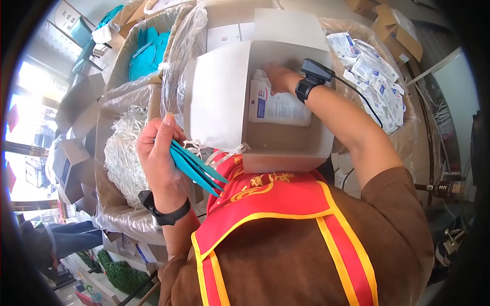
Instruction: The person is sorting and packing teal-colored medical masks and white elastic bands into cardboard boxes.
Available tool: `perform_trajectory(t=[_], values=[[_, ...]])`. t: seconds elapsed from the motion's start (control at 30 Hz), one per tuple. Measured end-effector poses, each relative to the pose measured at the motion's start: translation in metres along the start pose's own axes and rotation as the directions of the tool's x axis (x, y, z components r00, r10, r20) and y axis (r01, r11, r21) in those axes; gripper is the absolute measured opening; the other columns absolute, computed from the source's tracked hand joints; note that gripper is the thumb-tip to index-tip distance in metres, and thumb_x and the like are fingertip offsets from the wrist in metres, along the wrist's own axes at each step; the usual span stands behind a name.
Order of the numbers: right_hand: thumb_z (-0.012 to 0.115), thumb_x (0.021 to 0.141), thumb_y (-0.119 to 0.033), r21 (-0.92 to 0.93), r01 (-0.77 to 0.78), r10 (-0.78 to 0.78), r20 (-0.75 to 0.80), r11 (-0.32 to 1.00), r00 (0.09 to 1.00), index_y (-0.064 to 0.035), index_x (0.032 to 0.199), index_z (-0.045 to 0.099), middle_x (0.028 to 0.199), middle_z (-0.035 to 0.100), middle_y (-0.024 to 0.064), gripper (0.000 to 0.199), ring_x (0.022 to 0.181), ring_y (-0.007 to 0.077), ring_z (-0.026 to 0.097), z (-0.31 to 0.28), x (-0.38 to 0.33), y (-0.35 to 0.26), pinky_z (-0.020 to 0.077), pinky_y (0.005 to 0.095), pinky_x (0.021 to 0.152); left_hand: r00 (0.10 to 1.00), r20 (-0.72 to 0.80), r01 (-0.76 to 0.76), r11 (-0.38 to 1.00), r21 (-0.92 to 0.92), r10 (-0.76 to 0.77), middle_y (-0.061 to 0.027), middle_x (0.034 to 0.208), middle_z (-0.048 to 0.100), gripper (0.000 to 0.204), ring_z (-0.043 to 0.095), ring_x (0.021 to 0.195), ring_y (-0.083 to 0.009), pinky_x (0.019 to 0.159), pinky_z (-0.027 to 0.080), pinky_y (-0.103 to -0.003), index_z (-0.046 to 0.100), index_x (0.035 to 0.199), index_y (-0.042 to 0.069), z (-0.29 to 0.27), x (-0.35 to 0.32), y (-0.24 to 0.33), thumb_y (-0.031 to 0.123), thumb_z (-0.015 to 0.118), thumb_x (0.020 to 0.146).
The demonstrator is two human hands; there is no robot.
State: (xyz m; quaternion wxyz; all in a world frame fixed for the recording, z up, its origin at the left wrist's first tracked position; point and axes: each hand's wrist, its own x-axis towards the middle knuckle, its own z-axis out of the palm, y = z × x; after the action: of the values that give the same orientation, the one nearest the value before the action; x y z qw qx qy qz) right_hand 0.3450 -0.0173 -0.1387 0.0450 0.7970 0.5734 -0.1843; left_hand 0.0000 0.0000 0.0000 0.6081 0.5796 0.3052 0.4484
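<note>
My left hand [162, 155] is closed around a stack of folded teal sheets [196, 166], pinched between thumb and fingers. Thin white straps [224, 151] hang by the sheets, in front of the box. An open white cardboard box [214, 97] with raised flaps stands before me, close to my red apron. Inside it, flat printed white packets [286, 109] lie toward the back. My right hand [282, 79] reaches into the box, its thumb and fingers at the top edge of a packet; the fingertips are partly hidden.
Lined bins surround the box: teal pieces [148, 53] at far left, a tangle of white straps [125, 145] at left, loose white packets [375, 76] at right. Plastic liner [176, 66] bunches beside the box. A black cable [365, 99] trails from my right wrist device.
</note>
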Motion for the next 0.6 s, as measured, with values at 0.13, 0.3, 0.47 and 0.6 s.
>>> perform_trajectory(t=[0.13,0.3,0.47,0.6], values=[[0.082,0.07,-0.021,0.006,-0.004,0.003,0.043,1.0,0.999,-0.0048,0.134,0.041,0.137,0.04,0.0193,0.078,0.118,0.0408,0.053,0.005,-0.004,-0.002,0.0513,0.0472,0.091,0.999,0.046,0.003,1.0,-0.007,-0.003,-0.0027,0.061,0.055,0.03,0.044,0.055,-0.0067,0.052,0.033,-0.022,0.057,0.067,0.006,0.008,0.001,-0.001,0.019,0.064,0.092],[0.083,0.068,-0.023,0.026,0.056,-0.057,0.028,0.998,0.998,-0.0007,0.122,0.053,0.135,0.042,0.0184,0.065,0.113,0.0403,0.056,-0.001,-0.031,-0.013,0.0515,0.0456,0.091,0.996,0.085,0.014,1.0,-0.012,-0.012,-0.0028,0.061,0.055,0.03,0.044,0.055,-0.0066,0.052,0.033,-0.021,0.056,0.067,0.006,0.013,-0.001,-0.003,0.019,0.064,0.092],[0.081,0.071,-0.024,0.196,0.156,-0.178,0.101,0.968,0.979,-0.0029,0.114,0.059,0.107,0.063,0.0175,0.052,0.099,0.0331,0.062,-0.011,-0.057,-0.024,0.0497,0.039,0.081,0.995,0.103,0.014,1.0,-0.02,-0.011,-0.0031,0.062,0.056,0.029,0.045,0.055,-0.0065,0.053,0.033,-0.021,0.057,0.067,0.006,0.013,0.0,-0.007,0.02,0.064,0.092],[0.077,0.076,-0.024,0.331,0.213,-0.249,0.072,0.92,0.966,-0.003,0.115,0.059,0.101,0.066,0.0156,0.048,0.094,0.0307,0.062,0.008,-0.058,-0.016,0.049,0.0383,0.078,0.995,0.092,0.038,0.999,-0.035,-0.034,-0.003,0.062,0.057,0.03,0.045,0.055,-0.0061,0.053,0.033,-0.021,0.058,0.067,0.006,0.018,-0.001,-0.004,0.021,0.064,0.092]])
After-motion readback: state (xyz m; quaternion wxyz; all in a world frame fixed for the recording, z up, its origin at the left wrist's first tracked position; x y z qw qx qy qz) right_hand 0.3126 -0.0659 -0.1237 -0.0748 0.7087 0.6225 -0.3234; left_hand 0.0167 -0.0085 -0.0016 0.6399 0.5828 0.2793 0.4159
